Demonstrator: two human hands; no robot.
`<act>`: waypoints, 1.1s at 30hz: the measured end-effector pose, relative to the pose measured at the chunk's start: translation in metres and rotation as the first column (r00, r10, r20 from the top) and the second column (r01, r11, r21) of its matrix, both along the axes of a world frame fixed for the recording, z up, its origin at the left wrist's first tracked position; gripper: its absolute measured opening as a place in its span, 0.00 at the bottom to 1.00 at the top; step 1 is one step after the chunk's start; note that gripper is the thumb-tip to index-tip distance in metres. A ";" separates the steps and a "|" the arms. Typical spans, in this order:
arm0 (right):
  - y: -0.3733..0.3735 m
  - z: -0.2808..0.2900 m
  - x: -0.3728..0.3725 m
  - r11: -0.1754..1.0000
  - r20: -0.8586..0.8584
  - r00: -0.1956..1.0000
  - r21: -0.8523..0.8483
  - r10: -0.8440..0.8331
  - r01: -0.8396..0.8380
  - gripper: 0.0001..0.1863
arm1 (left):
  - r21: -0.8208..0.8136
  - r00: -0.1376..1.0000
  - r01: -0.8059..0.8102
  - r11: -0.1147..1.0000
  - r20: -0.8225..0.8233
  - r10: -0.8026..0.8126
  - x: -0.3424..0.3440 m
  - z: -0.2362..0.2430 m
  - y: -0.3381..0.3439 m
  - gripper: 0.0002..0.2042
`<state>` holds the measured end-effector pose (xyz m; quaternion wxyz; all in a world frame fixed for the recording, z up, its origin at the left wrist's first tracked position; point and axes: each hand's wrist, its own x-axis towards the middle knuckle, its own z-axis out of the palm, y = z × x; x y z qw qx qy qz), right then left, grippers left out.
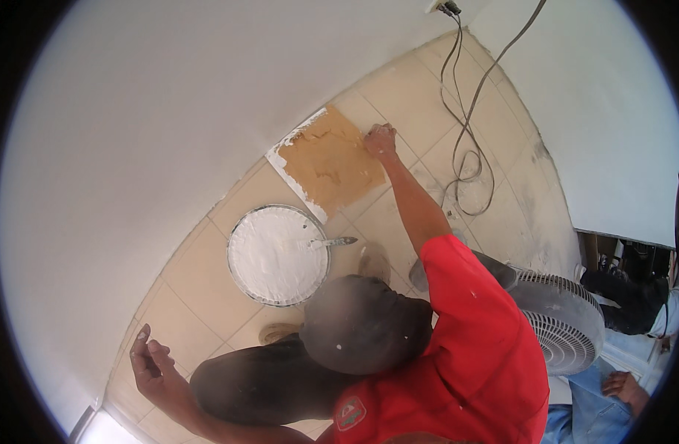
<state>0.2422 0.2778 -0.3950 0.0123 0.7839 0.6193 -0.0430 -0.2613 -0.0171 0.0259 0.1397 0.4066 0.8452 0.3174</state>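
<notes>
A fisheye view looks down on a pale tiled floor (421,89) beside a white wall (169,111). At the lower right edge, what seems to be the camera wearer's right hand (625,385) rests on a blue denim leg (587,414). It holds nothing, and whether its grip is loose or clenched cannot be told. The left hand is out of frame. A crouching co-worker in a red shirt (472,348) and dark cap (365,322) fills the lower centre. That person's far hand (381,140) presses, closed, on the right edge of a tan-smeared square board (332,159) lying on the floor. The other hand (148,359) hangs open at the lower left. The board lies well up and to the left of the resting hand, its sides set diagonally and its left rim white. Below it sits a round basin of white paste (276,255) with a metal spreading knife (332,242) across its right rim, pointing right. A white fan (569,325) stands just beside the denim leg. Grey cables (465,126) loop down from a wall socket (446,7) at the top. A round red-and-green badge (350,413) marks the shirt near the bottom centre.
</notes>
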 end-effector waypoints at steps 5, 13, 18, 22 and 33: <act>0.002 -0.021 0.033 0.995 0.185 0.978 -0.018 0.097 -0.095 0.29 | 0.016 1.000 0.024 1.000 -0.007 -0.024 0.004 -0.004 0.008 0.14; 0.033 -0.007 0.118 0.961 0.002 0.961 0.020 -0.276 0.276 0.26 | -0.051 1.000 -0.009 0.999 -0.022 0.008 0.018 -0.005 0.031 0.14; 0.066 0.004 0.135 0.969 0.045 0.970 -0.054 -0.239 0.241 0.24 | -0.091 0.999 -0.010 0.996 -0.055 0.005 0.023 -0.002 0.042 0.15; 0.077 0.025 0.130 0.932 -0.028 0.932 0.015 -0.361 0.362 0.23 | -0.106 0.997 -0.038 0.994 -0.068 0.031 0.029 -0.001 0.048 0.15; 0.098 0.035 0.153 0.921 0.108 0.917 -0.028 -0.385 0.390 0.22 | -0.125 0.992 -0.070 0.990 -0.109 0.057 0.046 0.004 0.060 0.15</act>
